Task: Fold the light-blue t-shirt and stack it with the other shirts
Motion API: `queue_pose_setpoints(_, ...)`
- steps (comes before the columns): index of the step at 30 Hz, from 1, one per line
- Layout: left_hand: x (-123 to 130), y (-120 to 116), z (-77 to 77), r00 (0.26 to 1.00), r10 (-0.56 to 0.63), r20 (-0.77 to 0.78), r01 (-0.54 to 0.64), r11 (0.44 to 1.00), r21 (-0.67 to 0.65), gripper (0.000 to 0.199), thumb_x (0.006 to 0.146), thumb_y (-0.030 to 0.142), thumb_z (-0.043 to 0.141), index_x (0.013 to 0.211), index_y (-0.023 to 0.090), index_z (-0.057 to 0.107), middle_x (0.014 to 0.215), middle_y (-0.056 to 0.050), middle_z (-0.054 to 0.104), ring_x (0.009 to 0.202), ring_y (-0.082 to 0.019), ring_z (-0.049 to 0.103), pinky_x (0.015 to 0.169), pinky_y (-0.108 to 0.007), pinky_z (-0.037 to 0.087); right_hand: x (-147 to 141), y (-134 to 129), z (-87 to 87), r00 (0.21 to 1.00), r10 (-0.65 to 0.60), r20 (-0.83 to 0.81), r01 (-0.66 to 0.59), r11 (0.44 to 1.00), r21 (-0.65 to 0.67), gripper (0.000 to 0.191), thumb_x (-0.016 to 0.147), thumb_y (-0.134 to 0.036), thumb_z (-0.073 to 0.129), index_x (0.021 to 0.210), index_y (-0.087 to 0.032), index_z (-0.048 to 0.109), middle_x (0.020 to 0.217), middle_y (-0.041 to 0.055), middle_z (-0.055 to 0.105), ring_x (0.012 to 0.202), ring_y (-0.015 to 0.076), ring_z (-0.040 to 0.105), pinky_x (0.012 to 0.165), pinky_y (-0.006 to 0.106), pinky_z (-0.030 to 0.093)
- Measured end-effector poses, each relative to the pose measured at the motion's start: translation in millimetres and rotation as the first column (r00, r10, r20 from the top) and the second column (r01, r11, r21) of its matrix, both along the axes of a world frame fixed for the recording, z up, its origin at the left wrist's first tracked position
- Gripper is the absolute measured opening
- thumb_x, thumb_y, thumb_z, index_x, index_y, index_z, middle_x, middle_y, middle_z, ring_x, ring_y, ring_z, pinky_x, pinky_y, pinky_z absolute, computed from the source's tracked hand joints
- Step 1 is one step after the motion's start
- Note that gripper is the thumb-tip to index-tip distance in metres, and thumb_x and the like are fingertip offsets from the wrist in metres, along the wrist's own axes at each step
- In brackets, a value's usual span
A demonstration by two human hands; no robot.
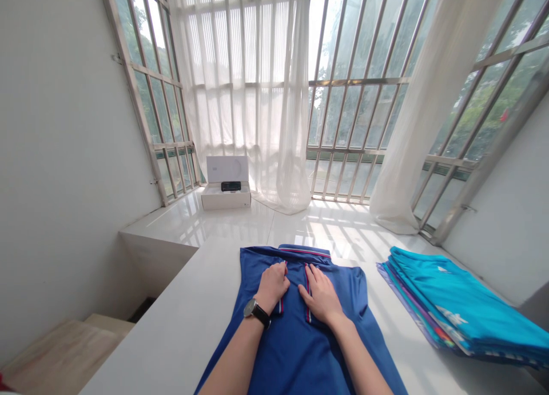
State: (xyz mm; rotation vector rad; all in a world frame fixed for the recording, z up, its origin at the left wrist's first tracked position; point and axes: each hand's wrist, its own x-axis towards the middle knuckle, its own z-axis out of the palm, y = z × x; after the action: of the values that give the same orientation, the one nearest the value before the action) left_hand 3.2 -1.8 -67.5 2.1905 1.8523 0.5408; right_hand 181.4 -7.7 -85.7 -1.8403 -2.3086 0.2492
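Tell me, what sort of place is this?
Probably a bright workroom for clothes, though I can't be sure. A white counter holds a blue shirt and a stack of folded clothes, beside tall barred windows with sheer curtains.

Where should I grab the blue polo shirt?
Probably take the blue polo shirt by its two shoulders, coming from above on either side of the collar. It lies flat and spread with the collar facing away, so the shoulders give an even lift.
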Motion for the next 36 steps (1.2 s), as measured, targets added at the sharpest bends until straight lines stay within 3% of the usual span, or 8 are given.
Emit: queue_pose_setpoints(36, -0.8, -1.2, -1.8, 1.000, -0.004, -0.010, 0.003, 1.000, -0.021, 0.020, 0.088, 0.016, 0.048, 0.101, 0.020, 0.063, 0.103, -0.007, 0.070, 0.095, -0.022, 0.066, 0.084, -0.029, 0.047, 0.7, 0.6, -0.4, 1.000, 0.001, 0.007, -0.001, 1.000, -0.011, 0.072, 0.095, -0.050, 0.037, 0.156, -0.010, 0.033, 0.164, 0.0114, 0.028, 0.151, 0.0268, 0.025, 0.123, 0.039, 0.017)
